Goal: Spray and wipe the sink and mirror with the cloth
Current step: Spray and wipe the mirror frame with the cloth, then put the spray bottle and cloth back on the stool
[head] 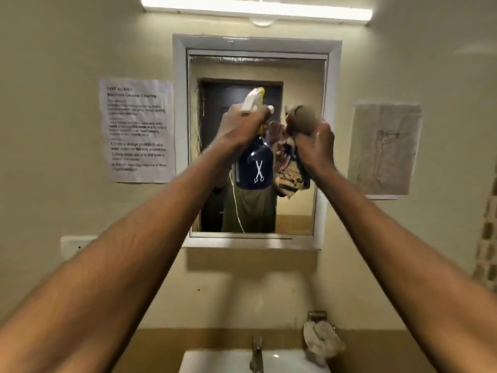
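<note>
- Both arms are up in front of the mirror, which hangs in its white frame on the beige wall.
- The left hand wraps around the neck of the spray bottle, a dark blue bottle with a white scissors mark and a white-and-yellow trigger head pointing at the glass.
- The bottle hangs upright before the middle of the mirror, just beside the other hand.
- The right hand clutches the cloth, bunched into a brownish wad held up against the right half of the mirror; whether it actually touches the glass, I cannot tell through the blur.
- Down below, the white sink sits at the bottom edge of view, with its metal tap at the centre of the rim.
- A crumpled white rag hangs from a wall holder by the sink's right side.
- A printed notice is stuck left of the mirror, a faded sheet right of it.
- A tube light glows along the top.
</note>
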`<move>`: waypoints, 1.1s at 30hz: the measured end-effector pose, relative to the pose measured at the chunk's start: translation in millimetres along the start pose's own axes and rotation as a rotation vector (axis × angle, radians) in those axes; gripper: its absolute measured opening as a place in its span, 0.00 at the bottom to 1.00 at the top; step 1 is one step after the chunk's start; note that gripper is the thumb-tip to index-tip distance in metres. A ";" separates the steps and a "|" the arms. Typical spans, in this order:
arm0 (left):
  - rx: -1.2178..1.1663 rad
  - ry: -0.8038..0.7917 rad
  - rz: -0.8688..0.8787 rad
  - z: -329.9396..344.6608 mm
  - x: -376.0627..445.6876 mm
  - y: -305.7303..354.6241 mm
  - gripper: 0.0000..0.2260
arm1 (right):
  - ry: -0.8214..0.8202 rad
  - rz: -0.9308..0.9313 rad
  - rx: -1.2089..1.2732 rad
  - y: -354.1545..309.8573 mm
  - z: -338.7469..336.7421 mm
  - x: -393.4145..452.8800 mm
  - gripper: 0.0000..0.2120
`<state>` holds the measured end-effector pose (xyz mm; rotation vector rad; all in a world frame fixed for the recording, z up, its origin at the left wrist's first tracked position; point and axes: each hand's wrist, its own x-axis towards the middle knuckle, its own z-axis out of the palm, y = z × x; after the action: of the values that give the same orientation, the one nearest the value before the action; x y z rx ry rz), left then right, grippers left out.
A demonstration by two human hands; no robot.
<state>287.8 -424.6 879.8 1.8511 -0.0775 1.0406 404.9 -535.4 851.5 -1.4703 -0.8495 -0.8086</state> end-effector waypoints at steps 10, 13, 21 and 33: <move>0.260 0.050 -0.006 27.9 -108.5 -62.9 0.11 | -0.050 0.184 0.120 45.7 -25.9 -131.0 0.17; 0.285 0.045 -0.018 32.7 -138.4 -84.5 0.08 | -0.051 0.214 0.117 52.2 -31.1 -167.1 0.18; 0.294 0.044 -0.065 38.9 -197.9 -140.9 0.09 | -0.108 0.304 0.133 69.3 -35.7 -241.5 0.16; 0.276 0.030 -0.090 40.3 -236.0 -172.0 0.08 | -0.111 0.366 0.081 75.9 -37.0 -280.2 0.09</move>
<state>243.6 -452.2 589.7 2.0644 0.1739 1.0573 332.6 -589.7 573.2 -1.5493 -0.6588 -0.4188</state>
